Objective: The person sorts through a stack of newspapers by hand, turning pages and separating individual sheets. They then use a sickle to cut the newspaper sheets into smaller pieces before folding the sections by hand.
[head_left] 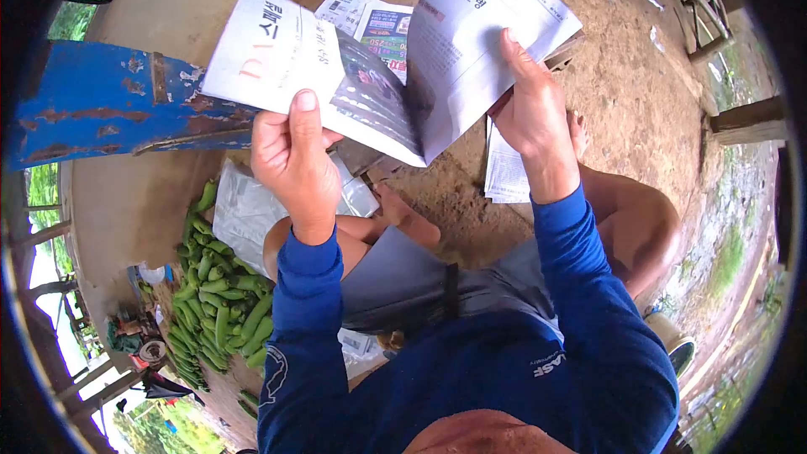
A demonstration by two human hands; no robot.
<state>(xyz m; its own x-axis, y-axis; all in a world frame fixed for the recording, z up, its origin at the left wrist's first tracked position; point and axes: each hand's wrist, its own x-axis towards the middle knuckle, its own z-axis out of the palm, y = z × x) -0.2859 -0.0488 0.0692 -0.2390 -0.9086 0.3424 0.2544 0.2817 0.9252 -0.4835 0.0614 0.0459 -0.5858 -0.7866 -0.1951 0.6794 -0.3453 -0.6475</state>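
Note:
A sheet of newspaper (492, 34) with Korean print is spread between my two hands, folded down the middle in a V. My left hand (298, 160) pinches its lower left edge, thumb on top. On the other side, my right hand (538, 105) grips the right edge with the thumb over the print and the fingers mostly hidden behind. More printed newspaper (387, 29) lies beyond and below the held sheet. Other folded newspaper pages (506, 170) rest on the ground under my right hand.
Long green vegetables (214, 290) are heaped at left, beside clear plastic sheeting (244, 210). A worn blue board (101, 101) juts in at upper left. A wooden beam (748, 122) and a bucket (672, 340) are at right. My bent legs frame the dirt floor (471, 202).

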